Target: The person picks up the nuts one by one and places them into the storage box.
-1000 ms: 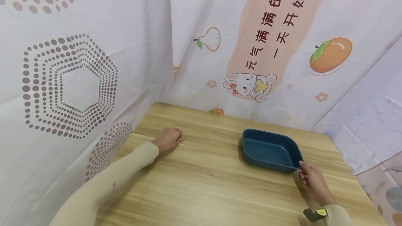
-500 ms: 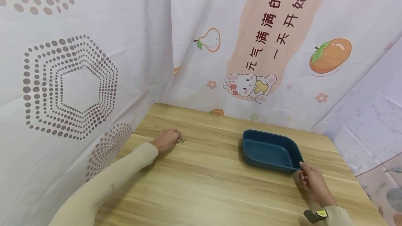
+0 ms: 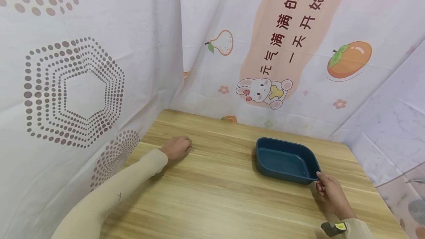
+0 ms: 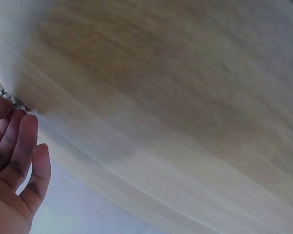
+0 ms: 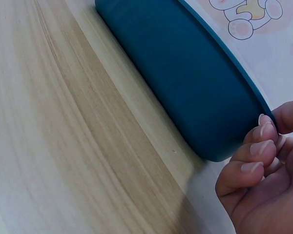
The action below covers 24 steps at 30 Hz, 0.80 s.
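Observation:
At the table's left side, my left hand (image 3: 177,148) is lowered to the wood, its fingers curled. Several small shiny metal pieces (image 3: 193,149) lie right by its fingertips. The left wrist view shows a small metal piece (image 4: 14,105) between thumb and fingertips, mostly hidden; their exact kind is too small to tell. My right hand (image 3: 332,193) pinches the near right corner of a dark blue rectangular tub (image 3: 282,175), thumb at the rim and fingers curled outside. The tub stands upright on the table, with a tiny speck on its inner floor.
The wooden table (image 3: 212,202) meets a patterned white curtain (image 3: 86,95) on the left and a printed cloth (image 3: 206,73) at the back. Another cloth (image 3: 395,132) hangs on the right.
My left hand shifts slightly left, uncovering more of the small metal pieces, then comes slightly back right. The right hand and the tub stay in place.

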Tool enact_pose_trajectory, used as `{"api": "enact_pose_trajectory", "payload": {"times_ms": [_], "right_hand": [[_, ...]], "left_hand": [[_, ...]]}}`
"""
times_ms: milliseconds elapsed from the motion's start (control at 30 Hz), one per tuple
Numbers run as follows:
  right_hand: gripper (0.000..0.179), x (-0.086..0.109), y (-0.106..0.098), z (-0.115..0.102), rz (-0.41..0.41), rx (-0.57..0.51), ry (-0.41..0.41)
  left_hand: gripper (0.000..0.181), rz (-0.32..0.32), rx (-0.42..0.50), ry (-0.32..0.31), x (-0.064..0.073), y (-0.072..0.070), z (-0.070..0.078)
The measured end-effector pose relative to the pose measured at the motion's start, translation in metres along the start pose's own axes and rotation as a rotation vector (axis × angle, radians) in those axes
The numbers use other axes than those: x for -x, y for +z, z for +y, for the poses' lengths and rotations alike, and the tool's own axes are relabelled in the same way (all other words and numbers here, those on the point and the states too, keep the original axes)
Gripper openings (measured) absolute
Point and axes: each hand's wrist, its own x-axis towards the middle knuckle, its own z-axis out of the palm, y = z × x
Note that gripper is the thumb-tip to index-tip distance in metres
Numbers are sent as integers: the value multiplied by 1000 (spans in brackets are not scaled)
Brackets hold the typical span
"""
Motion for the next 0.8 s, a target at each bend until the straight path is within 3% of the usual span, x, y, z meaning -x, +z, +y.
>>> {"api": "enact_pose_trajectory", "payload": {"times_ms": [400,800], "right_hand": [[43,-3,-3,3,0,-19,11],[43,-2,-2,2,3,-17,20]], "left_hand": [[13,-56,-27,-29,-2,-1,4],[15,-94,-126,-15,-2,1,5]]}}
